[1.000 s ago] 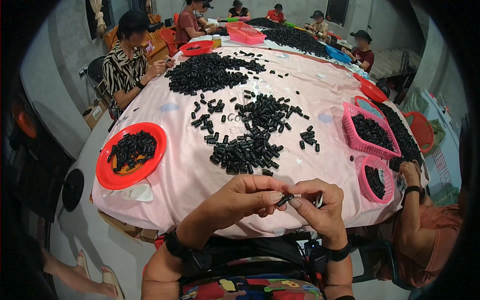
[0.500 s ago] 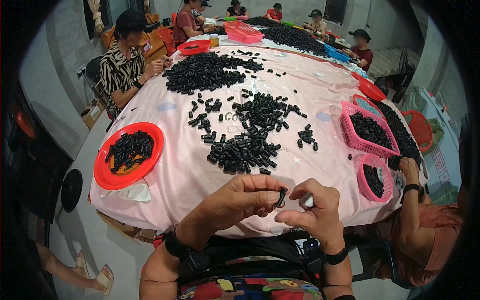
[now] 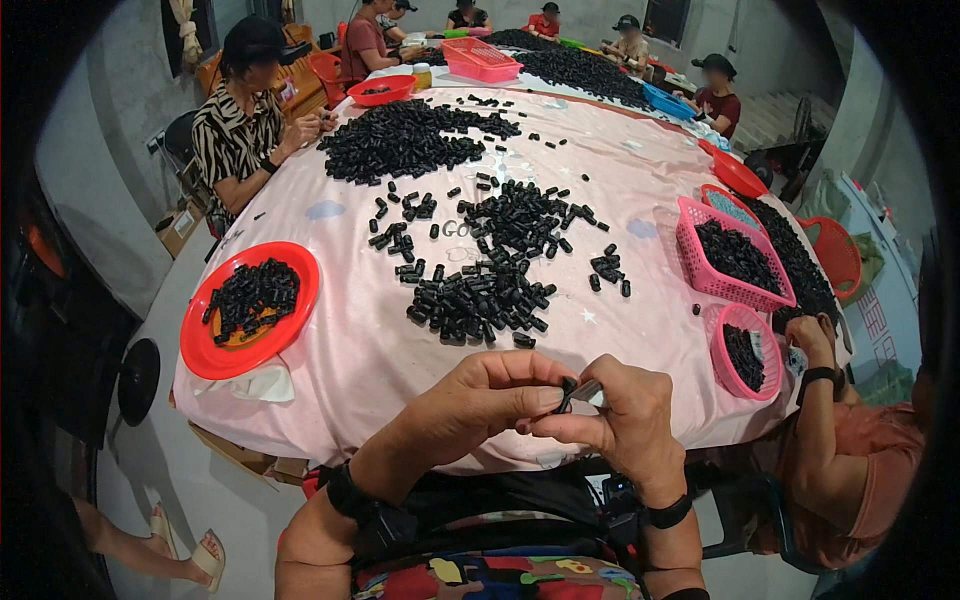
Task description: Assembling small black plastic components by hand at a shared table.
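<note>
Above the near edge of the table, my left hand (image 3: 490, 397) pinches a small black plastic part (image 3: 568, 392) between thumb and fingertips. The part is narrow at the middle and wider at its upper end. My right hand (image 3: 632, 408) is closed right beside it, with a small flat grey-white piece (image 3: 591, 391) between thumb and fingers. That piece meets or nearly meets the black part; its exact kind is hidden by the fingers. Just beyond my hands lies a heap of short black cylindrical parts (image 3: 475, 303).
A red plate (image 3: 308, 300) of black parts stands at left. To the right are a pink basket (image 3: 687, 243) and a round pink basket (image 3: 718, 357), both with black pieces. A larger black heap (image 3: 400, 145) lies farther back. Co-workers sit around the table, one close at my right (image 3: 850, 450).
My right hand has moved left and its fingers have closed in on the black part. The grey-white piece now sits against or beside it. My left hand keeps its pinch.
</note>
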`<state>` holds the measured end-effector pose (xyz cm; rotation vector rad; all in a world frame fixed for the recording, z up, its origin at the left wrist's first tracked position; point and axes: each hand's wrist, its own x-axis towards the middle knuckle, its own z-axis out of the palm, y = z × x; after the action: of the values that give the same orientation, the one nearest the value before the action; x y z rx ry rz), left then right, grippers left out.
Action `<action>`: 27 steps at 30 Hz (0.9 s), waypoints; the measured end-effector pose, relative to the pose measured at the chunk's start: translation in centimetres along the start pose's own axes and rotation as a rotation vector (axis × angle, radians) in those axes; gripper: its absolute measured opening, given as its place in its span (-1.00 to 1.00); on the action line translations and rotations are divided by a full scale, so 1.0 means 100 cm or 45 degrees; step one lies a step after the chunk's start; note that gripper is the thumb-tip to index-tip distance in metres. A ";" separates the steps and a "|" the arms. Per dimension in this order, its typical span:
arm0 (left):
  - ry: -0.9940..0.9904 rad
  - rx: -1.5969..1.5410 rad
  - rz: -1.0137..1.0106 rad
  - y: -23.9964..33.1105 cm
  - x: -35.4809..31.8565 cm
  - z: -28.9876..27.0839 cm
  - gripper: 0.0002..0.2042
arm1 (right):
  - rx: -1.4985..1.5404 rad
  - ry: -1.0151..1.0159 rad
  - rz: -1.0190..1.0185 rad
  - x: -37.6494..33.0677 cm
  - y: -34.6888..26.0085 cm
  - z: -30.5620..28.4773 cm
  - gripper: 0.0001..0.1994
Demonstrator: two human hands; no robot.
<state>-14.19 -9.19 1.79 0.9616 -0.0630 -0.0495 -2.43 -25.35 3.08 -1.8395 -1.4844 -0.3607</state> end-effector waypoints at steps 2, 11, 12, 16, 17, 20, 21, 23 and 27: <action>0.010 0.002 0.010 0.000 0.000 0.001 -0.73 | -0.047 0.008 -0.023 0.000 0.001 0.001 -0.46; 0.068 0.046 0.033 -0.003 0.001 0.001 -0.76 | -0.132 0.027 -0.071 0.000 0.002 0.000 -0.46; 0.081 0.053 0.030 -0.002 0.000 0.002 -0.76 | -0.141 0.031 -0.072 0.000 0.001 0.000 -0.46; 0.092 0.060 0.052 -0.005 0.001 0.001 -0.77 | -0.166 0.029 -0.070 0.000 0.001 0.000 -0.45; 0.110 0.102 0.053 -0.004 0.001 0.002 -0.78 | -0.167 0.029 -0.069 0.001 0.001 0.000 -0.45; 0.133 0.141 0.054 -0.004 0.001 0.004 -0.78 | -0.164 0.020 -0.068 0.001 0.001 0.000 -0.45; 0.140 0.138 0.055 -0.004 0.001 0.004 -0.78 | -0.167 0.027 -0.078 0.001 0.001 0.000 -0.45; 0.115 0.097 0.046 -0.005 0.001 0.000 -0.79 | -0.168 0.033 -0.087 0.001 0.002 0.001 -0.45; 0.070 0.002 0.041 -0.005 0.001 0.000 -0.79 | -0.160 0.039 -0.100 0.000 0.004 0.002 -0.44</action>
<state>-14.12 -9.54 1.36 0.9629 -0.0280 0.0069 -2.06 -25.26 2.82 -1.8674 -1.5471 -0.5284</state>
